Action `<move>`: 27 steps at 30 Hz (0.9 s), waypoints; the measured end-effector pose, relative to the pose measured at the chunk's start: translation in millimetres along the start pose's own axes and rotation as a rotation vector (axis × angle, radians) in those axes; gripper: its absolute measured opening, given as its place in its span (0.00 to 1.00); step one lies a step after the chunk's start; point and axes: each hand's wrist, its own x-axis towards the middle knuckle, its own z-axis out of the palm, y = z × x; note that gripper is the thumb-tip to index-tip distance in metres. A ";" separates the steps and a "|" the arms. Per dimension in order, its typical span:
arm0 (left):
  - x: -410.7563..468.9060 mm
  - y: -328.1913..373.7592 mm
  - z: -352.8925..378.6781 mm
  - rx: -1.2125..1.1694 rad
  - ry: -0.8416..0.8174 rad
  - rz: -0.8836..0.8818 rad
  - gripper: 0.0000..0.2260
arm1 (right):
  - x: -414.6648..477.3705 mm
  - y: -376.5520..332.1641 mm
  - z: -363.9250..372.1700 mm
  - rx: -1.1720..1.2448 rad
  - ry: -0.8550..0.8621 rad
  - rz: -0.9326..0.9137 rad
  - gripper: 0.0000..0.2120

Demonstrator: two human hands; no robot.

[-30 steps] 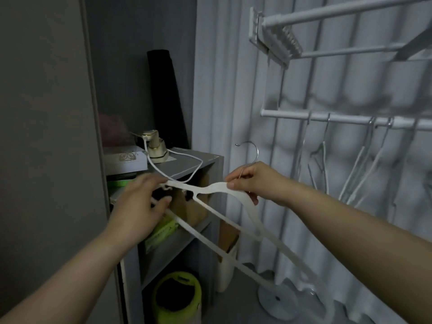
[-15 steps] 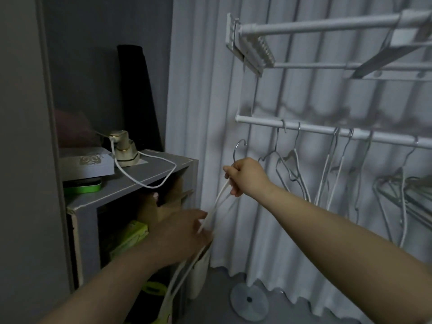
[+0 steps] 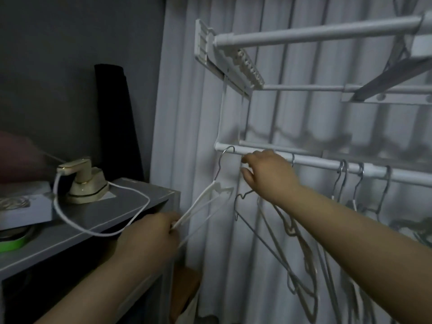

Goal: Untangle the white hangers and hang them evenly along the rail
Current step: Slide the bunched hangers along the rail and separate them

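Observation:
A white hanger (image 3: 211, 195) hangs by its metal hook at the left end of the lower white rail (image 3: 313, 161). Its body is pulled down and to the left. My left hand (image 3: 152, 237) grips the hanger's thin lower bars. My right hand (image 3: 268, 176) is up at the rail just right of that hook, thumb and fingers apart with nothing seen between them. A grey wire hanger (image 3: 275, 249) runs down from behind that hand. More white and grey hangers (image 3: 346, 183) hang bunched further right along the rail.
A grey shelf unit (image 3: 131, 202) stands at the left with a small beige iron (image 3: 81, 181) and its white cord on top. White curtains (image 3: 187, 113) hang behind the rack. The rack's upper bars (image 3: 315, 35) jut out overhead.
The white hanger's hook has gone up onto the rail's left end. My right hand has let go of it and moved right along the rail. My left hand still holds the lower bars.

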 end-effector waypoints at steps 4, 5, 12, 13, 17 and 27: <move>40.2 11.6 13.4 -0.047 0.087 -0.013 0.14 | 19.5 45.4 11.8 -0.130 -0.024 0.012 0.20; 48.8 14.3 17.4 -0.066 0.101 -0.020 0.13 | 23.0 54.8 15.1 -0.141 -0.026 0.022 0.20; 79.3 19.6 38.4 -0.118 0.106 -0.036 0.13 | 29.5 72.2 34.1 -0.100 -0.082 0.114 0.21; 84.2 18.4 41.1 -0.116 0.092 -0.032 0.13 | 30.7 72.1 35.6 -0.108 -0.077 0.114 0.21; 104.9 11.2 49.4 -0.121 -0.025 -0.037 0.15 | 34.5 71.6 38.3 -0.120 -0.057 0.135 0.20; 122.1 -17.7 57.7 -0.194 -0.114 -0.017 0.10 | 30.0 69.3 36.4 -0.113 -0.080 0.192 0.26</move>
